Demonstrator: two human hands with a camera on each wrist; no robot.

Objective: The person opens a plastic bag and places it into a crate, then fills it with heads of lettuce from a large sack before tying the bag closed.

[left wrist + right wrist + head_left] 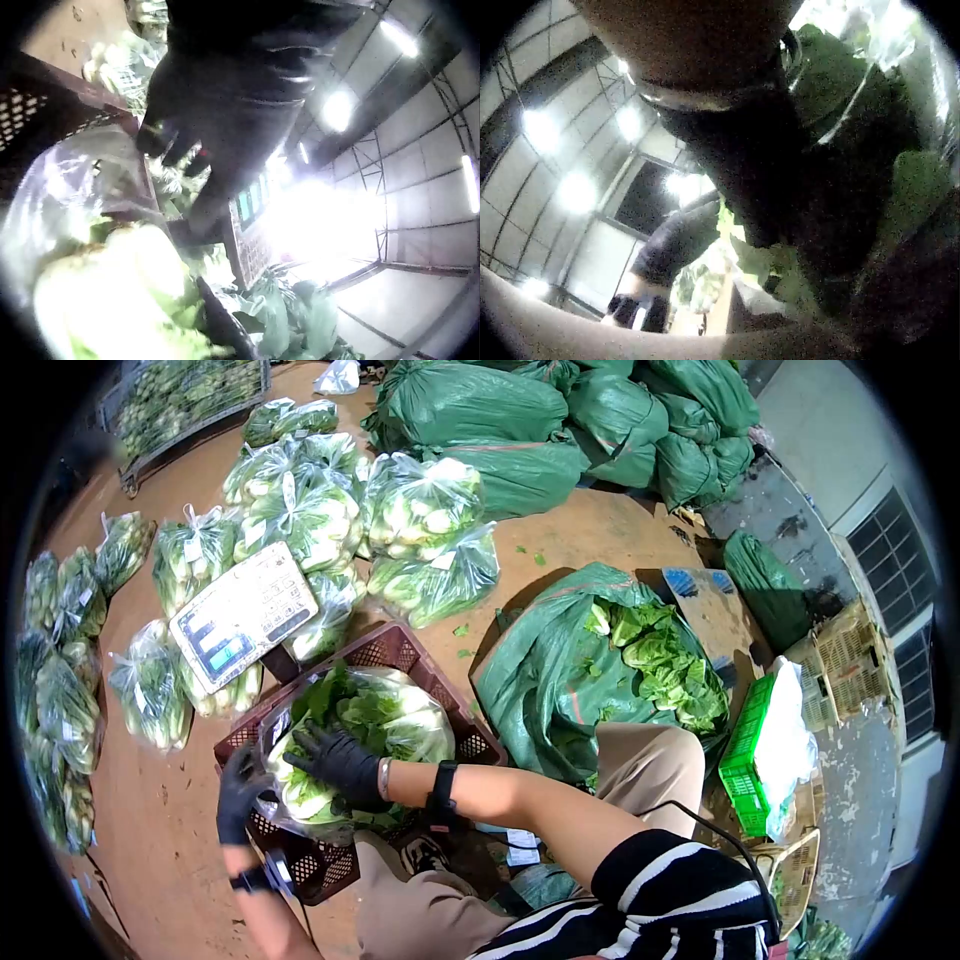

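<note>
A clear plastic bag of leafy greens with pale stalks sits in a maroon perforated crate in the head view. My right hand, in a black glove, lies over the greens with its fingers spread across the leaves. Dark leaves crowd round that hand in its wrist view. At the bag's left edge is my left hand, also gloved, fingers and thumb apart. The left wrist view shows the bag's loose film beside the left hand.
A scale display stands over the crate's far left corner. Filled bags of greens cover the floor behind and left. An opened green sack with loose heads lies right; stacked green sacks stand behind. A bright green crate sits far right.
</note>
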